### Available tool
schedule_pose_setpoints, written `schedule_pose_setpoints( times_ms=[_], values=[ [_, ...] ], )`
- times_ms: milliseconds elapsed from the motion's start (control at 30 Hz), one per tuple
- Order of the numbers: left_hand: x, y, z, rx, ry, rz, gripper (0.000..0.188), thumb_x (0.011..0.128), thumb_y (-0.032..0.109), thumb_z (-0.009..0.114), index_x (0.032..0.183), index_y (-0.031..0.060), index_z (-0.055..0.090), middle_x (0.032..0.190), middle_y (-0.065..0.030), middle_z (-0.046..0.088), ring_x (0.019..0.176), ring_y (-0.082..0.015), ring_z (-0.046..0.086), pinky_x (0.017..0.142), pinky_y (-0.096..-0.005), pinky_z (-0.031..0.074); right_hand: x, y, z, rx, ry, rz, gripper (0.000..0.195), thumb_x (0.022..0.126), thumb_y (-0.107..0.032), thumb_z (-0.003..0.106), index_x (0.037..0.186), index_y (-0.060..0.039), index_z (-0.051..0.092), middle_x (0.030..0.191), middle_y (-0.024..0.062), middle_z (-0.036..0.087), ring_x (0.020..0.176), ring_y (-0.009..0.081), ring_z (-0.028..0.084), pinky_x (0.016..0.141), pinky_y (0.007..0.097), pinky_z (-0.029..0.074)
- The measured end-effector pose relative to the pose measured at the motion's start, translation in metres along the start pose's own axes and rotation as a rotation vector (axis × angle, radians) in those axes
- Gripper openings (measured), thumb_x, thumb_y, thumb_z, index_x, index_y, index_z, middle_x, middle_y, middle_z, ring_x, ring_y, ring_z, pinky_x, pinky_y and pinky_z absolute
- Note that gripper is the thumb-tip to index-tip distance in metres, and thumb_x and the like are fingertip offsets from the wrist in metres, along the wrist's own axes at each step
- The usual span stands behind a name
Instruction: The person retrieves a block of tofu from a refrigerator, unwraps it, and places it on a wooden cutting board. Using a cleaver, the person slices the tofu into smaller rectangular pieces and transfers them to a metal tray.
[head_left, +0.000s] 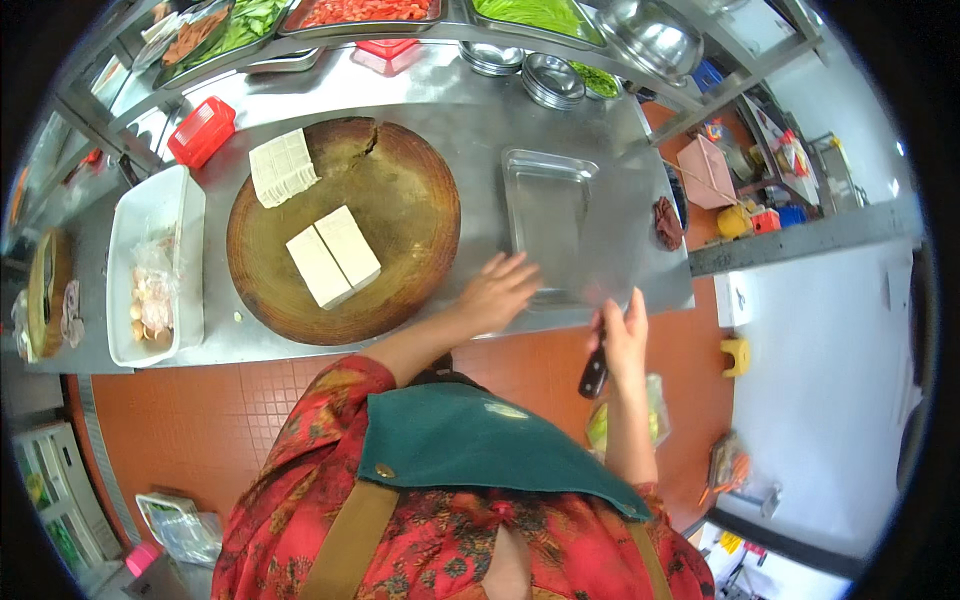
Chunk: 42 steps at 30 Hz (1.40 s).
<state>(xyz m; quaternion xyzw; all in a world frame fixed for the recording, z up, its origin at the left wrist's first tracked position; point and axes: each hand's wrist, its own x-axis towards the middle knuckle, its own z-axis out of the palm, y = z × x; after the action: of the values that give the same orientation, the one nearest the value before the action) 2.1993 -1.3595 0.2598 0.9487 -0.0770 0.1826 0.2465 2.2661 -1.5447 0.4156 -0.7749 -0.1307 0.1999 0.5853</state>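
Note:
My right hand (621, 330) is closed on the dark handle of a knife (594, 373); its blade is blurred over the steel counter. With fingers spread, my left hand (501, 291) is at the near left corner of a shallow rectangular metal tray (551, 217) and holds nothing that shows. To the left lies a round wooden chopping block (405, 225) with a crack at its far edge. On it sits a smooth white block of tofu, cut into two pieces (334, 257). Another tofu block with a ridged, patterned top (282, 166) lies near the block's far left edge.
A white plastic bin (193, 262) with bagged items stands left of the chopping block, a red basket (201, 132) behind it. Stacked metal bowls (553, 79) stand at the back. A metal shelf (450, 31) carries trays of cut vegetables. A dark red cloth (667, 223) lies at right.

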Motion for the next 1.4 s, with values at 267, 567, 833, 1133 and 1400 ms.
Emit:
schedule_pose_setpoints(
  times_ms=[267, 567, 833, 1133, 1400],
  values=[
    [0.034, -0.016, 0.015, 0.321, -0.403, -0.123, 0.046, 0.092, 0.049, 0.051, 0.097, 0.0094, 0.074, 0.123, -0.0119, 0.061, 0.135, -0.0255, 0.040, 0.117, -0.0503, 0.019, 0.039, 0.034, -0.046, 0.129, -0.051, 0.101, 0.009, 0.098, -0.010, 0.045, 0.105, -0.0062, 0.044, 0.068, 0.0052, 0.053, 0.043, 0.0116, 0.048, 0.039, 0.0241, 0.041],
    [0.016, -0.020, 0.010, 0.192, -0.429, -0.569, 0.062, 0.094, 0.045, 0.049, 0.127, -0.0076, 0.052, 0.132, -0.0236, 0.053, 0.135, -0.0337, 0.038, 0.117, -0.0494, 0.020, 0.110, 0.028, 0.003, 0.088, -0.351, -0.007, 0.014, 0.095, -0.008, 0.045, 0.108, -0.0049, 0.049, 0.067, 0.0043, 0.054, 0.042, 0.0110, 0.048, 0.040, 0.0252, 0.040],
    [-0.030, 0.013, -0.028, 0.040, 0.022, -0.434, 0.041, 0.086, 0.023, 0.063, 0.122, 0.0031, 0.059, 0.124, -0.0136, 0.061, 0.118, -0.0281, 0.055, 0.102, -0.0429, 0.042, 0.128, 0.005, 0.066, 0.006, -0.598, -0.049, 0.019, 0.095, -0.008, 0.047, 0.113, -0.0041, 0.049, 0.068, 0.0046, 0.055, 0.043, 0.0111, 0.048, 0.041, 0.0251, 0.040],
    [-0.160, -0.056, -0.144, -0.214, 1.176, -1.221, 0.053, 0.100, 0.032, 0.048, 0.141, -0.0010, 0.043, 0.141, -0.0214, 0.048, 0.133, -0.0301, 0.043, 0.110, -0.0351, 0.033, 0.078, -0.004, 0.150, -0.366, -0.856, -0.092, 0.028, 0.095, -0.016, 0.050, 0.119, -0.0031, 0.045, 0.065, 0.0102, 0.060, 0.048, 0.0179, 0.060, 0.046, 0.0335, 0.047],
    [-0.125, -0.072, -0.141, -0.254, 0.887, -1.119, 0.060, 0.097, 0.029, 0.054, 0.147, 0.0038, 0.033, 0.148, -0.0222, 0.039, 0.137, -0.0319, 0.039, 0.110, -0.0357, 0.032, 0.049, 0.007, 0.186, -0.669, -0.760, -0.643, 0.030, 0.089, -0.013, 0.053, 0.113, 0.0010, 0.043, 0.065, 0.0265, 0.060, 0.062, 0.0460, 0.060, 0.056, 0.0560, 0.046]
  ],
)
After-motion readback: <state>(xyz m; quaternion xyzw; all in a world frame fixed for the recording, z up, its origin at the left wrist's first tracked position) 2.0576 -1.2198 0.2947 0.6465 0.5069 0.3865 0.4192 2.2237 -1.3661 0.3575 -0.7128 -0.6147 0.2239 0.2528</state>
